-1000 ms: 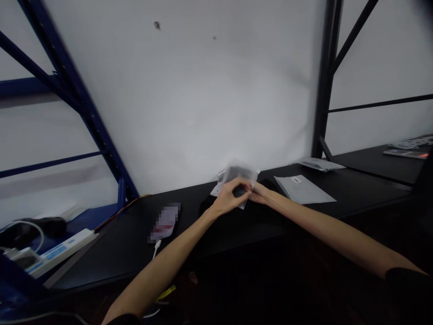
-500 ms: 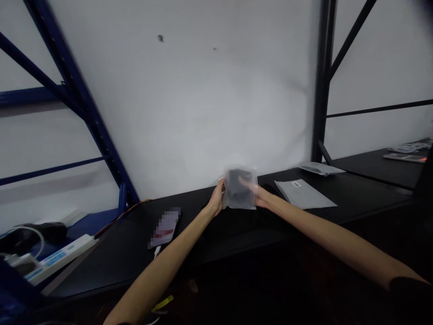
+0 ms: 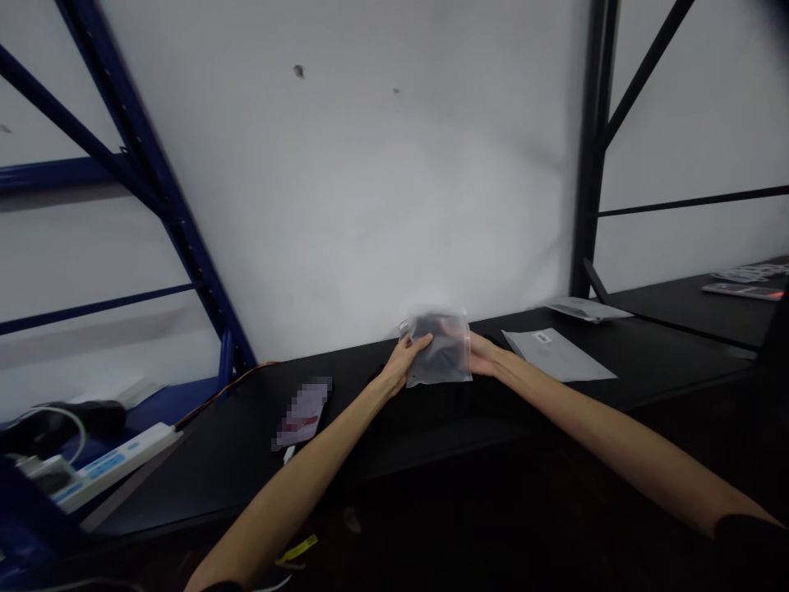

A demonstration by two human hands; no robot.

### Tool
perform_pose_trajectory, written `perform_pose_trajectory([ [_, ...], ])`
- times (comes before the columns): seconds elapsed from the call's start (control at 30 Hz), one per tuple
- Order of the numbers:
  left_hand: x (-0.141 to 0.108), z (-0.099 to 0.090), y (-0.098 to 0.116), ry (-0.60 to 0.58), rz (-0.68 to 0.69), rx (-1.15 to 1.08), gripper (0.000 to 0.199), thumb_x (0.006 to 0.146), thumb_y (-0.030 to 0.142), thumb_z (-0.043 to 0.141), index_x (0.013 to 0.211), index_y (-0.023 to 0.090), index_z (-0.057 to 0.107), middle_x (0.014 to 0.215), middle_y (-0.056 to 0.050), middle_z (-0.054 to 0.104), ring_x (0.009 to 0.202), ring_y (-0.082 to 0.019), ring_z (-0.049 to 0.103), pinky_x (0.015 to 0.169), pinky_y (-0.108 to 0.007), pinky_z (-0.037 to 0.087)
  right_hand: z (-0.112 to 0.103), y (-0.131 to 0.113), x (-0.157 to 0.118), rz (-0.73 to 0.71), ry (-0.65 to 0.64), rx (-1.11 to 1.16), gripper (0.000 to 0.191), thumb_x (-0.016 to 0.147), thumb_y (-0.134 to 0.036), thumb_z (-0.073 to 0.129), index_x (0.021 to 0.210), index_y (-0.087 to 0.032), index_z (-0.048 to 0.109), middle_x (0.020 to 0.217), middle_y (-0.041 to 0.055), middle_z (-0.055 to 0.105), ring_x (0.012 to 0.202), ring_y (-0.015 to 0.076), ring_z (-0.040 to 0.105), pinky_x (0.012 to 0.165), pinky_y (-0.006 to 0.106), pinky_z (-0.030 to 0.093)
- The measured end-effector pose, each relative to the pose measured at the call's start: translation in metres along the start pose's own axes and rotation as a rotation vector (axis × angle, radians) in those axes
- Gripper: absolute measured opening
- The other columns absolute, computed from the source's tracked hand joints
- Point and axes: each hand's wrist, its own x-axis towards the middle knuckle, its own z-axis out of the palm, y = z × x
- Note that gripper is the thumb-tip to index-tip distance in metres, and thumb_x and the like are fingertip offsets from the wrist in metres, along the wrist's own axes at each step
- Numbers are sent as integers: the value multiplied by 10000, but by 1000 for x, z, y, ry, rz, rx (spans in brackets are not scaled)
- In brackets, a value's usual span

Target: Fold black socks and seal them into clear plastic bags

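A frosted plastic bag with a dark, flat item inside is held up over the black table, close to the wall. My left hand grips its left side, with the thumb lying across the front. On the right side, my right hand is closed at the bag. Its fingers show hazily through the plastic, and I cannot tell whether they are inside the bag or behind it. What the dark item is stays unclear. A small shiny metallic thing shows just behind my left fingertips.
On the black table lies a phone with a white cable plug. Flat frosted bags, one labelled and another behind it, lie to the right. A white power strip is at left, by the blue rack. A black post rises at right.
My left thumb has come over the front of the bag. My right fingers have shifted slightly behind the plastic, and the bag has dipped a little. The view has moved slightly.
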Motion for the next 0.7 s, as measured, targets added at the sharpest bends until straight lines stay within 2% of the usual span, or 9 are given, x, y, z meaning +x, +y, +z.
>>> perform_pose_trajectory([
  [0.13, 0, -2, -1, -49, 62, 32, 569, 776, 436, 843, 1249, 176, 665, 1256, -153, 706, 1110, -268, 693, 998, -391, 556, 5, -2, -7, -23, 39, -52, 333, 894, -468, 727, 1052, -175, 730, 920, 102, 765, 901, 261, 729, 812, 376, 601],
  [0.3, -1, -1, -1, -44, 109, 77, 564, 774, 443, 839, 1244, 184, 665, 1258, -151, 705, 1103, -282, 695, 980, -417, 563, 6, -5, -12, -74, 33, -97, 284, 885, -423, 754, 1055, -198, 725, 958, 87, 755, 906, 231, 716, 840, 362, 594],
  [0.37, 0, -2, -1, 0, 126, 93, 552, 769, 454, 838, 1218, 180, 671, 1224, -154, 717, 1071, -287, 704, 961, -429, 569, 3, -6, -9, -64, 28, -104, 265, 895, -419, 739, 1032, -192, 721, 943, 87, 749, 912, 230, 709, 838, 364, 596],
  [0.47, 6, -6, 0, 187, 179, 73, 520, 763, 444, 837, 1172, 172, 666, 1175, -148, 733, 1043, -280, 710, 946, -423, 571, -6, -8, -1, -105, 59, -121, 214, 913, -376, 715, 982, -174, 711, 955, 100, 740, 938, 221, 695, 865, 347, 588],
  [0.57, 11, -15, 3, 340, 182, -3, 514, 758, 396, 834, 1181, 176, 642, 1168, -134, 735, 1035, -262, 715, 926, -402, 580, -19, -11, 6, -234, 236, -160, 183, 916, -350, 711, 963, -173, 698, 1020, 108, 730, 951, 201, 689, 867, 310, 576],
  [0.63, 13, -21, 4, 345, 118, -41, 523, 745, 376, 837, 1186, 181, 635, 1141, -127, 742, 1004, -257, 723, 890, -396, 594, -26, -13, 7, -317, 396, -222, 234, 911, -405, 717, 994, -188, 694, 1087, 103, 718, 976, 204, 688, 821, 298, 577],
  [0.7, 11, -22, 4, 283, 54, -56, 544, 728, 367, 848, 1193, 185, 631, 1109, -124, 748, 961, -254, 730, 853, -396, 604, -30, -14, 6, -313, 457, -269, 330, 897, -499, 717, 1043, -204, 693, 1141, 101, 707, 1002, 216, 684, 783, 295, 574],
])
